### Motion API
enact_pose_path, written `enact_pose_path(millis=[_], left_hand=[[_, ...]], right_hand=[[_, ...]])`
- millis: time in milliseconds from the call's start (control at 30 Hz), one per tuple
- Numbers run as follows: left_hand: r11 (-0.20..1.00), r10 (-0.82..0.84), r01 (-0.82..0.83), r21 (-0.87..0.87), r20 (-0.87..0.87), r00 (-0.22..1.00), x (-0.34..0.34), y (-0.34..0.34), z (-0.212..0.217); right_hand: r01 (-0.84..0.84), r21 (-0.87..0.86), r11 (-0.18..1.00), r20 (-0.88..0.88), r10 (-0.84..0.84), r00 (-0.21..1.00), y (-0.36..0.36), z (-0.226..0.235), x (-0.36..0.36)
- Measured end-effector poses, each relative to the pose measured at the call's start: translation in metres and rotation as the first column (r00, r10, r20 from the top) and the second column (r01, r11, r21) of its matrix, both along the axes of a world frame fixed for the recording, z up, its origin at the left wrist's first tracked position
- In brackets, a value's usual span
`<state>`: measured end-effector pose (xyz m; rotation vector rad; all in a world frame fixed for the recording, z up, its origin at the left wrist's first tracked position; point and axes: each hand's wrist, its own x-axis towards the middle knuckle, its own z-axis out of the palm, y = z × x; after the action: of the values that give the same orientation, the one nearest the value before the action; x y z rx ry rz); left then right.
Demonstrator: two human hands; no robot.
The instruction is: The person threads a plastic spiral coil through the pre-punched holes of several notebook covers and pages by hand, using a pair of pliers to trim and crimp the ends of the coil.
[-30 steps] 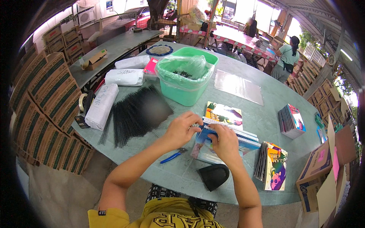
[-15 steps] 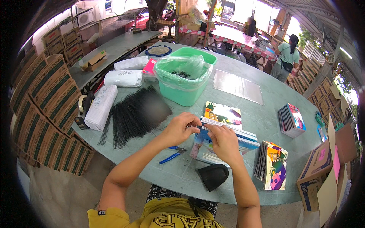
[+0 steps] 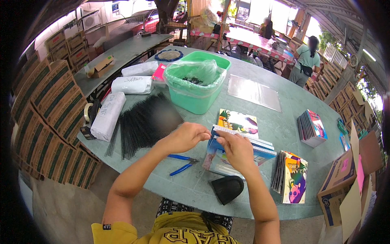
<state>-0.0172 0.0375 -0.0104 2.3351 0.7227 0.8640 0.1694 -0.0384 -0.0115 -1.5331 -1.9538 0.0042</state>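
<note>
My left hand (image 3: 189, 136) is closed in a pinch beside the left corner of a stack of notebooks (image 3: 227, 160). What its fingertips hold, if anything, is too small to make out. My right hand (image 3: 236, 151) rests over that same corner, its fingers bent and closed on the top notebook's edge. Another notebook with a colourful cover (image 3: 243, 122) lies just beyond the stack. Left of the stack are cutting pliers with blue handles (image 3: 183, 163), their handles spread. Nearer to me sits a black rounded pouch-like piece (image 3: 228, 190).
Black plastic binding coils (image 3: 142, 126) fan out at the left, by white wrapped rolls (image 3: 107, 116). A green bin (image 3: 195, 97) with a clear liner holds black scraps. Notebook piles (image 3: 294, 179) and an open carton (image 3: 337, 187) stand right. Clear plastic sheets (image 3: 254, 92) lie farther back.
My left hand has drawn slightly left and down, away from the notebook corner. My right hand has shifted a little, its fingers more curled. The blue-handled pliers show more fully.
</note>
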Motion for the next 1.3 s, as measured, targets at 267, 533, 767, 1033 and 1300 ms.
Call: enact_pose_path(millis=[267,533,767,1033,1300], left_hand=[[0.998,0.014,-0.008,0.058,-0.095,0.995,0.004,-0.005,0.001],[0.972,-0.038,0.130,0.196,-0.413,0.910,0.043,-0.104,-0.091],[0.973,-0.229,0.206,-0.101,-0.445,0.866,0.088,-0.107,-0.132],[0.880,0.317,-0.323,0.348,0.076,0.946,0.025,-0.061,-0.040],[0.854,0.378,-0.358,0.379,0.022,0.925,0.013,-0.080,-0.010]], right_hand=[[0.016,0.076,0.997,-0.036,-0.014,0.999,0.000,-0.004,0.000],[0.002,0.021,1.000,-0.221,0.003,0.975,0.002,-0.007,0.000],[0.027,0.299,0.954,-0.083,-0.002,0.997,-0.004,-0.009,-0.002],[0.056,0.243,0.968,-0.036,-0.049,0.998,-0.031,-0.009,0.046],[0.061,0.337,0.939,0.080,-0.093,0.992,-0.016,-0.016,0.002]])
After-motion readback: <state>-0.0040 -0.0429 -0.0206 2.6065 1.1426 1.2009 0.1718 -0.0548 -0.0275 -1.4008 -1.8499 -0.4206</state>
